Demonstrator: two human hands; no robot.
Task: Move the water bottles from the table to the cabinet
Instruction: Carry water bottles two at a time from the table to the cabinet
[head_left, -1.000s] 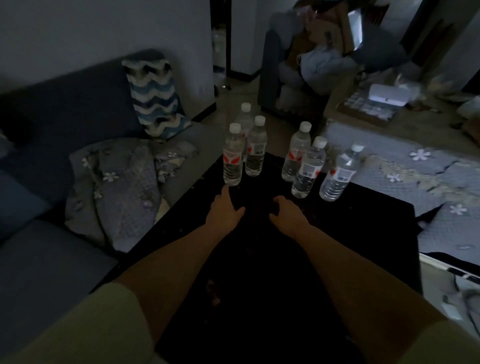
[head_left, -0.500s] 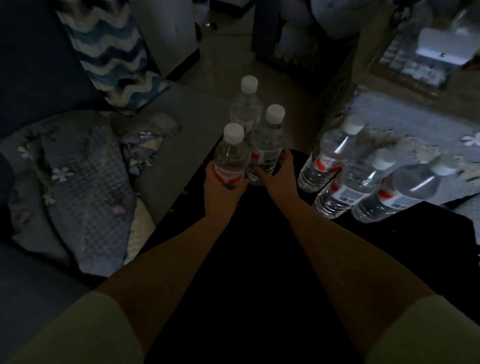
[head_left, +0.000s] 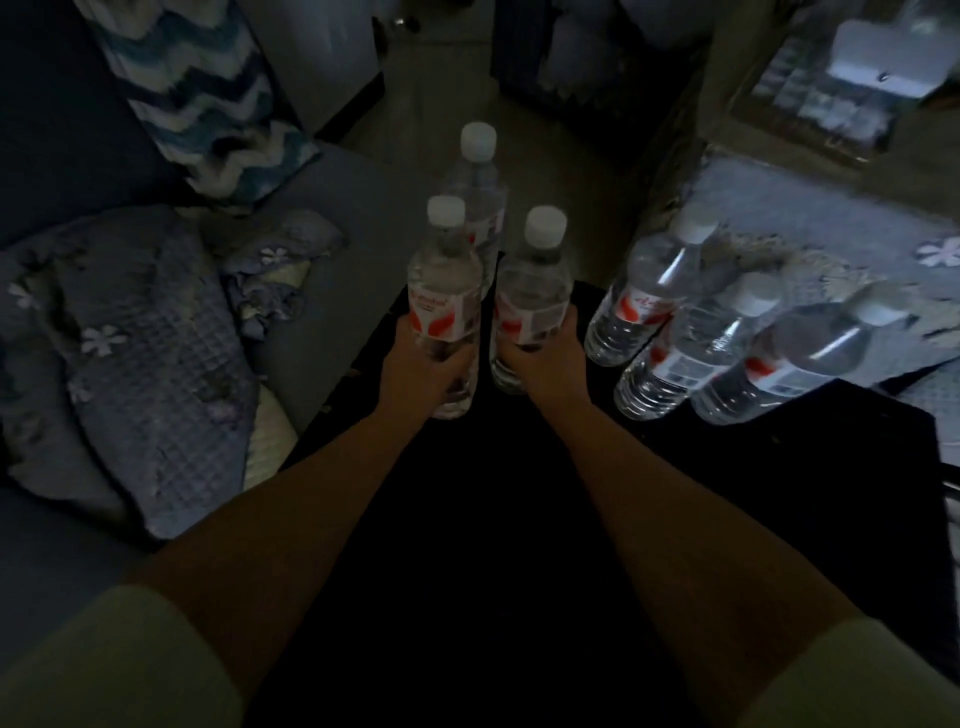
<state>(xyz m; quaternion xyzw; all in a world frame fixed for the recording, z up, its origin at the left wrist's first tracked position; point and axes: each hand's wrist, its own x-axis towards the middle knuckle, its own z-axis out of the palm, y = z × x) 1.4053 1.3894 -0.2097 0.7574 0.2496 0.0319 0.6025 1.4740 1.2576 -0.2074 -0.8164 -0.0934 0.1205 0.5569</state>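
Since half a second back, both hands are gripping further round their bottles and the two bottles are standing a bit apart now instead of bunched together. So the left hand (head_left: 421, 371) is wrapping its fingers round the lower body of the left bottle (head_left: 444, 306), just under the red and white label, and the right hand (head_left: 545, 364) is clasping the right bottle (head_left: 532, 296) the same way, both sitting around the middle of the frame at the far edge of the black table (head_left: 779, 467). Can't really tell if they're lifting off the tabletop yet, it's super dark. Right behind those two, a third bottle (head_left: 478, 176) is standing upright with its white cap showing, nobody touching it. Over to the right of centre, three more bottles (head_left: 717, 332) are clustering close together on the table, looking tilted from the wide lens. Both forearms are stretching up from the bottom of the frame out of pale green sleeves (head_left: 104, 665). On the left a floral quilted blanket (head_left: 140, 353) is lying crumpled on a grey sofa (head_left: 332, 291), and a zigzag cushion (head_left: 192, 98) is leaning in the upper left. Upper right is too blurry to make out.
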